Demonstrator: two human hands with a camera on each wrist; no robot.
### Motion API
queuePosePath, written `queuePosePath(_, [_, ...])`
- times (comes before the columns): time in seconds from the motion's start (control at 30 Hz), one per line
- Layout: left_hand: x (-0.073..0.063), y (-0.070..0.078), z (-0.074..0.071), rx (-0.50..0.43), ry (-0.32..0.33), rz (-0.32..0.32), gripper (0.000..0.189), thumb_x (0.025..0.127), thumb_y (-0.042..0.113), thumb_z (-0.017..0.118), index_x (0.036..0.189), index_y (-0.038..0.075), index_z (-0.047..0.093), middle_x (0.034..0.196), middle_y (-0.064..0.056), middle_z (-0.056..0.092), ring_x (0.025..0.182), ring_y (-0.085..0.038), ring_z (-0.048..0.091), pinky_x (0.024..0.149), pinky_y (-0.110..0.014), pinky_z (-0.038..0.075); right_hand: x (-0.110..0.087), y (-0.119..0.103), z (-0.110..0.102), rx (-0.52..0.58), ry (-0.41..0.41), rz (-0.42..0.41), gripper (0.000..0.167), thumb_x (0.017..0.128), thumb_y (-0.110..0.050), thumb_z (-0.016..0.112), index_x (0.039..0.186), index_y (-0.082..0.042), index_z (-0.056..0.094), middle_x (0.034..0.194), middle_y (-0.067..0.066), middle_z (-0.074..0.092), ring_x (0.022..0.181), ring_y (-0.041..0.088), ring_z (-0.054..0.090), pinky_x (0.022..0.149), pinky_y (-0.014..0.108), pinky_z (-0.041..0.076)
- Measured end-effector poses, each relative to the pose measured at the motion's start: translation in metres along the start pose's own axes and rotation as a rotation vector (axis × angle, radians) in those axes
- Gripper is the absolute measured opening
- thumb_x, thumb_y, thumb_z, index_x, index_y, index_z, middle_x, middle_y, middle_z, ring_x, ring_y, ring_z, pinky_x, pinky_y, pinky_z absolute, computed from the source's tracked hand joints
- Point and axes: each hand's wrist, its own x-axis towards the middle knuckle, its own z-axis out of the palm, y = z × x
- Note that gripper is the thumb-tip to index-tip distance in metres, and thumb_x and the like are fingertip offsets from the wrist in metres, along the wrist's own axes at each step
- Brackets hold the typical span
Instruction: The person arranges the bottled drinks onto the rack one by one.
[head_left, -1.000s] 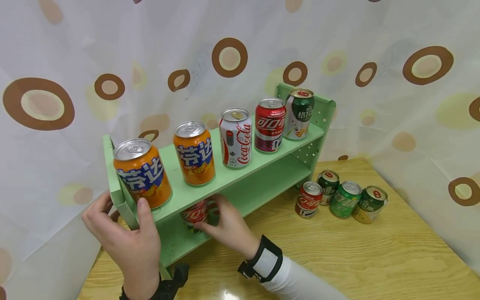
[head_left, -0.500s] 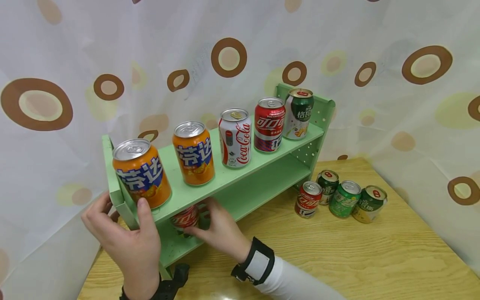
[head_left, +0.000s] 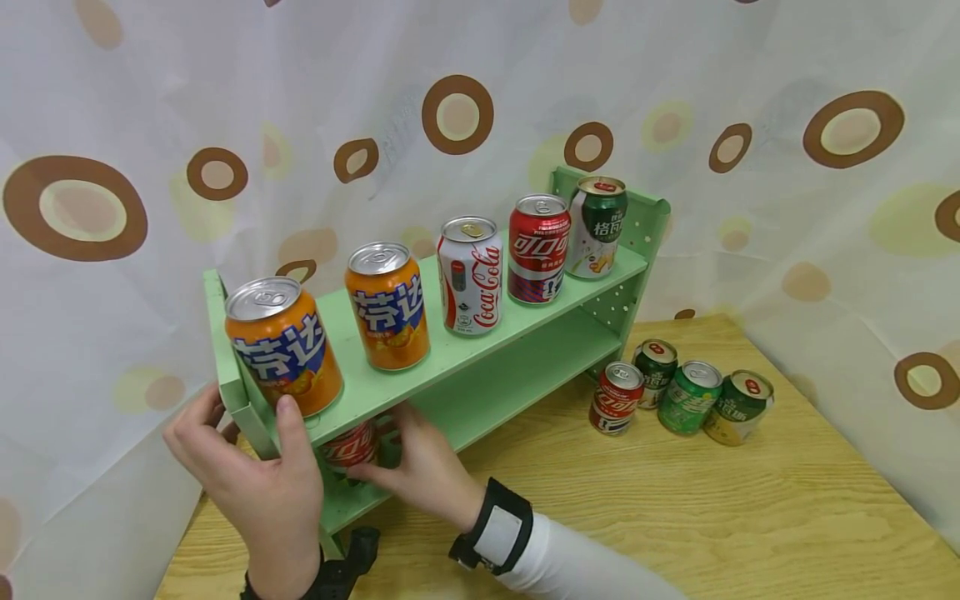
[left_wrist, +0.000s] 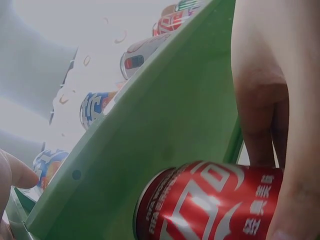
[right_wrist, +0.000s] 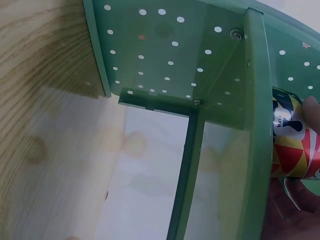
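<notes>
On the lower tier of a small green rack (head_left: 525,367), my right hand (head_left: 431,462) grips a red Coca-Cola can (head_left: 351,446) between thumb and fingers. The upper board hides the can's top in the head view. From the left wrist view, the can's red side (left_wrist: 210,200) with white lettering shows under the board. The right wrist view has its patterned lower part (right_wrist: 292,135) beside the rack's edge. My left hand (head_left: 251,475) holds the rack's left end, fingers behind the panel, thumb in front by an orange Fanta can (head_left: 288,350).
Along the upper tier stand another Fanta can (head_left: 390,312), a white Coca-Cola can (head_left: 470,279), a red Coca-Cola can (head_left: 540,250) and a green-and-white can (head_left: 598,229). Several cans, including a red one (head_left: 617,400) and a green one (head_left: 690,400), stand on the wooden table (head_left: 675,517) at right.
My right hand has slid the red can leftward along the lower tier, toward the rack's left end. My left hand has kept its place.
</notes>
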Motion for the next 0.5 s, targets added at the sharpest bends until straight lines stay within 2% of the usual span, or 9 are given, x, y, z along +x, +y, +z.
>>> queuePosePath(0.3, [-0.0002,0.0003,-0.0002,0.008,-0.004,0.004,0.052,0.087,0.014,0.068,0.134,0.001,0.050,0.125,0.011,0.039,0.122,-0.009,0.042,0.094,-0.023,0.040,-0.0003,-0.0021,0.0056,-0.034,0.015,-0.029,0.080,0.084,-0.032,0.086,0.148,-0.012,0.042,0.131,0.006,0.061,0.110,0.016,0.066,0.089,0.020,0.055])
queuePosePath(0.5, [-0.0002,0.0020,-0.0011,0.023,-0.020,-0.005,0.053,0.088,0.013,0.067,0.136,0.002,0.049,0.126,0.015,0.037,0.124,-0.008,0.041,0.097,-0.023,0.040,-0.0012,-0.0035,0.0046,-0.038,0.014,-0.047,0.081,0.084,-0.031,0.086,0.149,-0.012,0.041,0.133,0.007,0.060,0.113,0.016,0.065,0.094,0.022,0.055])
